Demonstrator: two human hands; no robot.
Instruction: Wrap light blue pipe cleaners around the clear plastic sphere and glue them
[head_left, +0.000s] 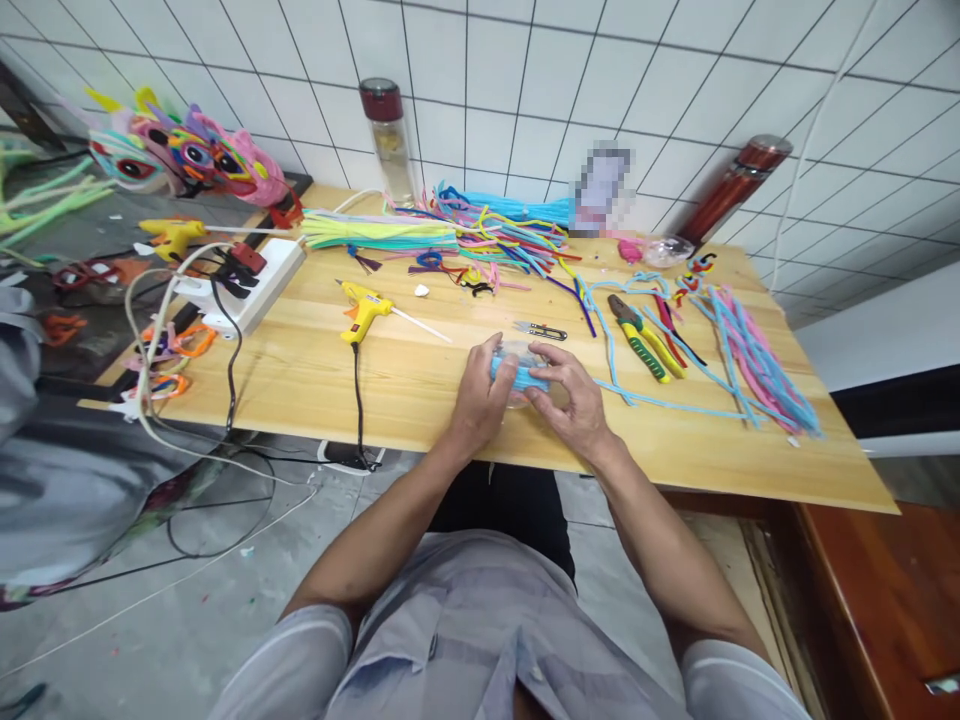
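Near the table's front edge, my left hand (pixel 482 393) and my right hand (pixel 572 398) close from both sides on a short bundle of light blue pipe cleaners (pixel 531 373). Clear plastic (pixel 517 402) shows around the bundle; whether it is a cup or a wrapper I cannot tell. My left thumb lies across the blue strands, and my right fingers pinch their other end. Just beyond my hands lie small thread snips (pixel 541 330). A yellow glue gun (pixel 365 312) with a white glue stick in it rests to the left. Green-and-yellow pliers (pixel 645 340) lie to the right.
Many coloured pipe cleaners (pixel 390 235) are heaped at the back. Blue and pink ones (pixel 757 360) lie at the right. A white power strip (pixel 259 287) with cables stands left, near colourful masks (pixel 187 150). A glass bottle (pixel 391 145) and a red flask (pixel 739 185) stand by the tiled wall.
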